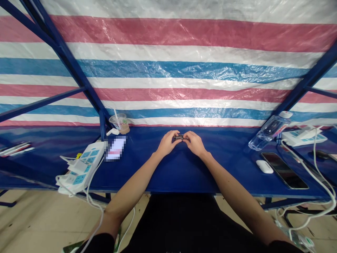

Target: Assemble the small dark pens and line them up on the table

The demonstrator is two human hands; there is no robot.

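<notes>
Both my hands meet at the middle of a blue table [184,172]. My left hand [168,142] and my right hand [193,142] pinch the two ends of a small dark metal part [180,137], fingers curled round it. The part is too small to name. Both forearms stretch out from the table's near edge.
At left a white power strip [81,167] with cables hangs over the edge, beside a blurred phone [116,148], a plastic cup with a straw [120,123] and a white earbud case. At right lie a water bottle [268,133], a dark phone [284,170], a white case [264,166] and another power strip [302,137].
</notes>
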